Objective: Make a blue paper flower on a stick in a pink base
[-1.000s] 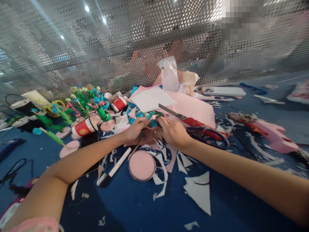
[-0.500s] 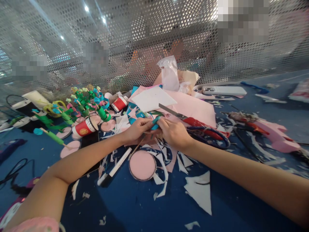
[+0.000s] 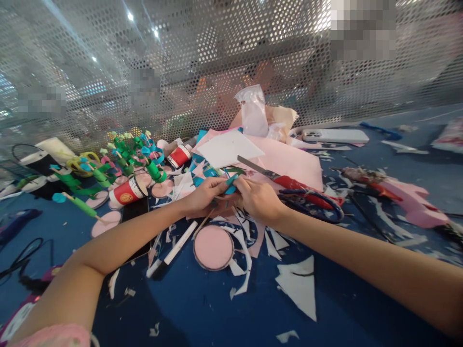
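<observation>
A small piece of blue paper (image 3: 230, 185) is pinched between my two hands above the scrap-covered middle of the table. My left hand (image 3: 207, 195) grips its left side with closed fingers. On its right side, my right hand (image 3: 261, 198) is closed too, with thumb and forefinger on the paper. Just beyond the right hand lie scissors (image 3: 289, 182) with red and dark blue handles, on a pale pink sheet (image 3: 296, 166). Below the hands rests a round pink disc (image 3: 213, 247) with a dark edge. A white marker (image 3: 177, 248) lies left of the disc.
Green paper-wrapped sticks on pink discs (image 3: 106, 224) stand at the left, near a red and white paper cup (image 3: 129, 191). A pink glue gun (image 3: 415, 200) lies at the right, a white phone (image 3: 336, 136) behind it. White scraps (image 3: 298, 286) litter the front. A perforated metal screen (image 3: 217, 58) rises behind.
The blue paper has tilted slightly between the fingers. Otherwise both hands and the things around them stay nearly where they were, with a slight shift of the view.
</observation>
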The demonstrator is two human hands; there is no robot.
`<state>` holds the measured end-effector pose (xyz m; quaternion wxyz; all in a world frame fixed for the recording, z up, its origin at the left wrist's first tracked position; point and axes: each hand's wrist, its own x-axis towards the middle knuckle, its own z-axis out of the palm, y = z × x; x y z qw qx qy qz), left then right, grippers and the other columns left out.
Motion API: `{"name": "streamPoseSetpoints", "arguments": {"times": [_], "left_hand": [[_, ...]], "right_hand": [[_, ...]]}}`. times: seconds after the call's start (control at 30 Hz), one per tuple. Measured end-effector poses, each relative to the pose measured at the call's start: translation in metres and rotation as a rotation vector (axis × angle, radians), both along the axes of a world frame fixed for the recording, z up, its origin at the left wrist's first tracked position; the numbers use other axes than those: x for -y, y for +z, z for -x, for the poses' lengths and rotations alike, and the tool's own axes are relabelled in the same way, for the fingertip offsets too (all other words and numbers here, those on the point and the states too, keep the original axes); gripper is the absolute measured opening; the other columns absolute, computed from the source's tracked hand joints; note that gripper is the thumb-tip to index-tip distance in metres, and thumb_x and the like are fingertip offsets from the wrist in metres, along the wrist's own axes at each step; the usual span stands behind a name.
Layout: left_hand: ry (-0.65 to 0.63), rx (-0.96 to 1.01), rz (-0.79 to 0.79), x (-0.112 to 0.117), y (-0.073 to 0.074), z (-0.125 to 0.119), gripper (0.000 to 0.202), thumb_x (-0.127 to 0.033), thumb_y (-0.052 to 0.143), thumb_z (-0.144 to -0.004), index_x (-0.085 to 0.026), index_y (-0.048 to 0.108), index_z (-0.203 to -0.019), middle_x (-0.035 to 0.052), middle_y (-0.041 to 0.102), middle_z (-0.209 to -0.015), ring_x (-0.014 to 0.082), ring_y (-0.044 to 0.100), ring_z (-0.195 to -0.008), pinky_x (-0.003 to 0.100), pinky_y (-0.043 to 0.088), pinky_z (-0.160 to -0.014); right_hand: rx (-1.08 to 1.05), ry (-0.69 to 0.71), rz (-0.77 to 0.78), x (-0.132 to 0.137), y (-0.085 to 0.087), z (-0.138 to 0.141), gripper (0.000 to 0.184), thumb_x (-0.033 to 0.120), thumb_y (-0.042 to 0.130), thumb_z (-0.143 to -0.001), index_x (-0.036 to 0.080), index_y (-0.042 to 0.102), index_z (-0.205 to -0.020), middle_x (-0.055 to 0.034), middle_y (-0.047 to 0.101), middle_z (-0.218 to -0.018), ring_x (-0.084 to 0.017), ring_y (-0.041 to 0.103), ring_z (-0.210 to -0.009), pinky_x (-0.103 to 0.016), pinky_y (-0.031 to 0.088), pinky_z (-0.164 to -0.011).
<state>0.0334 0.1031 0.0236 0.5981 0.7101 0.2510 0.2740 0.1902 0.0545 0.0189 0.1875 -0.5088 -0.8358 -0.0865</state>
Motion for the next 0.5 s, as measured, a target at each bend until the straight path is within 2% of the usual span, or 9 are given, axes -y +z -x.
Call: {"name": "streamPoseSetpoints", "arguments": {"times": [0.07,0.23,0.33,0.43,0.5], "left_hand": [[0.028,0.001,-0.142,0.000,0.000,0.000,0.054,-0.067,0.055,-0.071,-0.015,0.046,-0.062,-0.0052,0.038,-0.054,0.0056,0.032,-0.049,0.021,0.027,-0.047],[0.195,-0.027,-0.667,-0.005,0.000,0.004,0.052,-0.061,0.030,-0.087,-0.016,0.046,-0.067,-0.0026,0.042,-0.059,0.0093,0.035,-0.057,0.025,0.031,-0.056],[0.181,-0.060,-0.941,-0.006,0.000,0.009,0.044,-0.052,0.029,-0.091,-0.017,0.043,-0.068,-0.0021,0.043,-0.060,0.0100,0.036,-0.056,0.025,0.030,-0.055],[0.146,-0.065,-1.113,-0.005,0.001,0.011,0.031,-0.040,0.034,-0.092,-0.019,0.042,-0.070,-0.0018,0.044,-0.061,0.0106,0.037,-0.056,0.025,0.029,-0.055],[0.164,-0.064,-1.149,-0.003,0.002,0.011,0.026,-0.035,0.036,-0.091,-0.019,0.041,-0.071,-0.0016,0.044,-0.062,0.0110,0.037,-0.056,0.025,0.029,-0.055]], "right_hand": [[-0.007,-0.026,0.036,0.000,0.001,0.001,0.019,0.013,0.045,-0.083,0.006,0.054,-0.098,-0.0149,0.067,-0.086,-0.024,0.063,-0.082,-0.027,0.037,-0.059],[-0.098,-0.024,0.037,-0.003,-0.001,-0.002,0.020,0.014,0.041,-0.085,0.006,0.052,-0.099,-0.0166,0.067,-0.085,-0.024,0.063,-0.077,-0.027,0.036,-0.058],[-0.178,0.013,0.032,-0.005,-0.004,-0.005,0.018,0.016,0.040,-0.085,0.008,0.051,-0.098,-0.0155,0.066,-0.082,-0.023,0.062,-0.072,-0.027,0.036,-0.057],[-0.320,0.079,0.078,-0.006,-0.006,-0.007,0.014,0.020,0.040,-0.085,0.013,0.049,-0.092,-0.0114,0.064,-0.072,-0.021,0.059,-0.063,-0.027,0.035,-0.054],[-0.498,0.175,0.178,-0.006,-0.005,-0.004,0.017,0.030,0.038,-0.089,0.016,0.046,-0.085,-0.0055,0.059,-0.061,-0.018,0.055,-0.053,-0.025,0.035,-0.050]]}}
